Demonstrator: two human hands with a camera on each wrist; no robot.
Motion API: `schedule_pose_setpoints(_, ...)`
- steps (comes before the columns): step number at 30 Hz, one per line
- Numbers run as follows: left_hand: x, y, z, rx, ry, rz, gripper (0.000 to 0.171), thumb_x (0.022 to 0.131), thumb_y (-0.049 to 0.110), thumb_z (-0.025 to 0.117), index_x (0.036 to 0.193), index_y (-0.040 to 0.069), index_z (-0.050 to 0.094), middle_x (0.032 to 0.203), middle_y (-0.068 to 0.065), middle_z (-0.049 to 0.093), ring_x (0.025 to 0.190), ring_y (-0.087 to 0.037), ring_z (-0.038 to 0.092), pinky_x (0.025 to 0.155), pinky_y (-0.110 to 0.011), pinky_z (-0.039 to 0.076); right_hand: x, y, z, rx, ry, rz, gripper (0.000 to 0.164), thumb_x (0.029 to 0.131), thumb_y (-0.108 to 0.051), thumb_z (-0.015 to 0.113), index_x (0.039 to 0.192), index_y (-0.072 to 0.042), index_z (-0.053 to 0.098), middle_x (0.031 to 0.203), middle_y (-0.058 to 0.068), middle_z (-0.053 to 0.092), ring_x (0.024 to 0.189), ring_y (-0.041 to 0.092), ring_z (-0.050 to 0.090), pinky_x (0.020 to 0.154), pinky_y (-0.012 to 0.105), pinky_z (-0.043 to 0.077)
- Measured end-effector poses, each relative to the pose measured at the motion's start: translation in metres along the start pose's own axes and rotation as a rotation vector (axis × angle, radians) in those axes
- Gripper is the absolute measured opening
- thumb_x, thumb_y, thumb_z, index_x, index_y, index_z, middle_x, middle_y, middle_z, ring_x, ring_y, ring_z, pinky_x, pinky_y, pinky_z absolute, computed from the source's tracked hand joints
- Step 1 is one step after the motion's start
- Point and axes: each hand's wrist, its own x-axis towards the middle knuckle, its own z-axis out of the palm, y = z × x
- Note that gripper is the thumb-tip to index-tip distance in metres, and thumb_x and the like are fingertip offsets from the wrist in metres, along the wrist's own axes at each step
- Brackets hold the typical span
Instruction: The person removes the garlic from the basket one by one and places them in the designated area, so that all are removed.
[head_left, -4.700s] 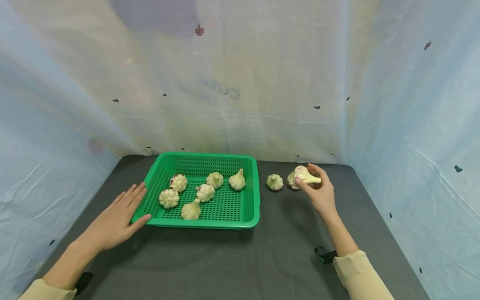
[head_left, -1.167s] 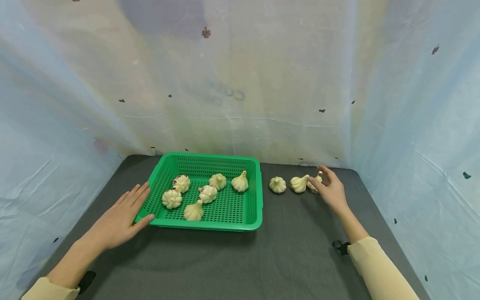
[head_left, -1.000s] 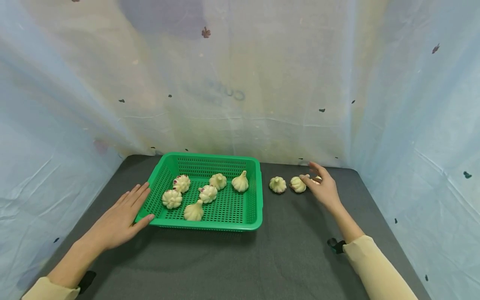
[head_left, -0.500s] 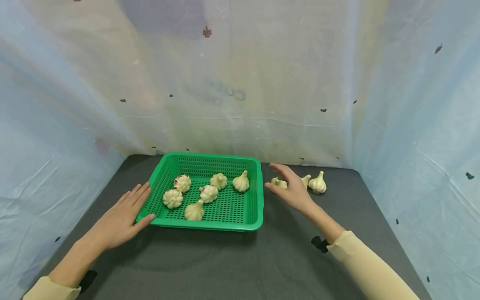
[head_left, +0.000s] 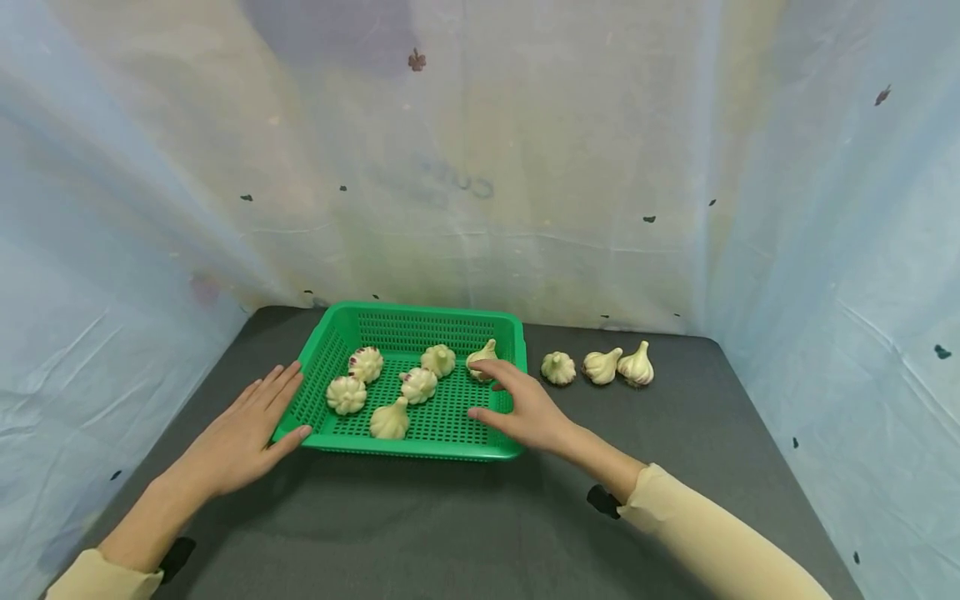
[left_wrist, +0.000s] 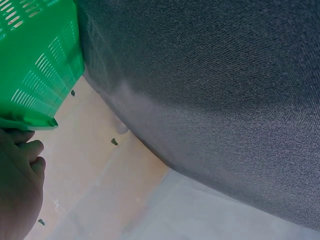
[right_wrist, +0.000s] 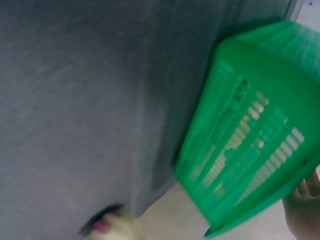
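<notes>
A green slotted plastic basket (head_left: pixel 420 451) holds several garlic bulbs, among them a purple-streaked bulb (head_left: pixel 366 364) and a pale bulb (head_left: pixel 389 423) near the front. My left hand (head_left: pixel 228 446) lies flat with straight fingers against the basket's left rim; in the left wrist view the left hand (left_wrist: pixel 20 185) touches that rim from outside. Above the basket's right part hovers my right hand (head_left: pixel 532 412), thumb and fingers spread, holding nothing visible. Its fingertips partly cover a garlic bulb (head_left: pixel 481 354) inside; whether they touch it I cannot tell.
Right of the basket, three garlic bulbs stand in a row on the dark cloth: a left one (head_left: pixel 558 368), a middle one (head_left: pixel 600 367) and a right one (head_left: pixel 636 367). Pale plastic sheeting (head_left: pixel 525 167) encloses the table's back and sides.
My right hand has set down the garlic bulb it held at the row's right end, let go, and swept left over the row to above the basket. My left hand stays at the rim.
</notes>
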Motion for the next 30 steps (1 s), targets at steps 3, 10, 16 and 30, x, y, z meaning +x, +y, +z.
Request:
schedule_pose_setpoints(3,0.0,0.0,0.0,0.004,0.006,0.006,0.084,0.105,0.047,0.059,0.165,0.002,0.022,0.171,-0.019,0.02,0.161,-0.031,0.007,0.129,-0.033,-0.009,0.006,-0.007,0.009,0.022,-0.035,-0.003,0.063,0.097,-0.023,0.077,0.153,-0.011,0.05,0.152,0.01,0.053,0.127,0.027,0.06,0.099,0.047,0.056)
schedule_pose_setpoints(10,0.001,0.001,0.0,-0.004,0.006,0.006,0.084,0.105,0.046,0.06,0.165,0.002,0.022,0.171,-0.019,0.02,0.161,-0.03,0.006,0.13,-0.035,-0.006,0.02,-0.024,0.028,0.064,-0.118,0.018,0.063,0.1,-0.028,0.073,0.155,-0.01,0.048,0.153,0.01,0.052,0.129,0.028,0.059,0.102,0.044,0.055)
schedule_pose_setpoints(16,0.001,0.0,0.0,-0.008,0.003,0.004,0.084,0.105,0.045,0.06,0.165,0.001,0.022,0.172,-0.02,0.019,0.161,-0.03,0.004,0.13,-0.038,-0.005,0.033,-0.033,0.044,0.086,-0.142,0.046,0.062,0.101,-0.027,0.071,0.156,-0.012,0.047,0.155,0.008,0.051,0.131,0.028,0.057,0.103,0.042,0.055)
schedule_pose_setpoints(30,0.001,-0.001,0.001,-0.01,0.005,0.009,0.084,0.106,0.046,0.058,0.165,0.001,0.021,0.172,-0.02,0.018,0.161,-0.029,0.003,0.13,-0.036,-0.007,0.065,-0.032,0.072,0.14,-0.216,0.17,0.054,0.105,-0.022,0.065,0.155,-0.01,0.048,0.156,0.008,0.049,0.133,0.028,0.058,0.099,0.026,0.055)
